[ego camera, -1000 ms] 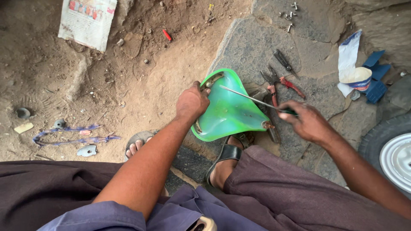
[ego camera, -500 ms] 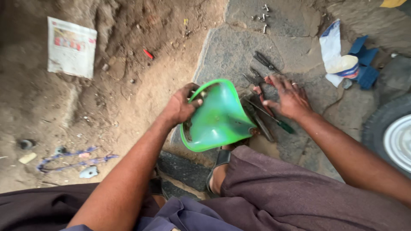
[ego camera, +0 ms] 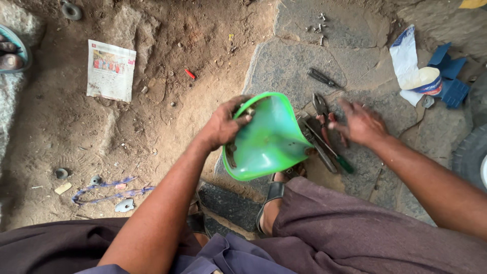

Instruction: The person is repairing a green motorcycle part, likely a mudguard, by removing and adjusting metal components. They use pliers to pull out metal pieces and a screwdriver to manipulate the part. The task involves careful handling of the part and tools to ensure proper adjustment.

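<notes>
Your left hand (ego camera: 223,127) is clamped on the rim of the green plastic cover (ego camera: 269,139), thumb hooked over the edge, holding it tilted just above your sandalled foot (ego camera: 276,195). Your right hand (ego camera: 360,123) is right of the cover, fingers spread and loose, gripping nothing, hovering over the pliers (ego camera: 322,109); can't tell if it's touching them. A green-handled screwdriver (ego camera: 329,152) lies just right of the cover, a dark screwdriver (ego camera: 322,77) up beyond it. Far left of the cover there's a scrap of newspaper (ego camera: 110,70) on the dirt.
</notes>
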